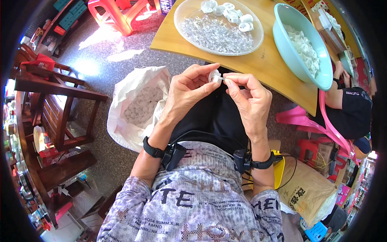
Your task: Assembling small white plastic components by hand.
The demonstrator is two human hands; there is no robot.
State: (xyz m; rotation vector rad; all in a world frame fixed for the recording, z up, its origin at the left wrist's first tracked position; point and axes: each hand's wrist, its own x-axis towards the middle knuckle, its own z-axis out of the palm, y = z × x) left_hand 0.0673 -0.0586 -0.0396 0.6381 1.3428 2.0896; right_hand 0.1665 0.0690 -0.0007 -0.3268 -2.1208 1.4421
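A small round white plastic part (214, 75) is pinched between the thumb and forefinger of my left hand (186, 88), above my lap. From the right, my right hand (253, 99) holds a thin clear plastic piece (222, 78) in its fingertips, its end touching the white part; how deep it sits I cannot tell. On the table beyond lies a shallow clear tray (177, 25), with a heap of small clear pieces (217, 35) and several white round parts (231, 15). Right of it, a light-blue basin (279, 30) contains a pile of white parts (303, 50).
The wooden table (262, 66) has its near edge just past my hands. An open white sack (119, 94) of small white parts stands on the floor at my left. Further left is a wooden chair (60, 88); a red stool (117, 16) stands behind. At right, another person (350, 107) sits near a pink chair (306, 121).
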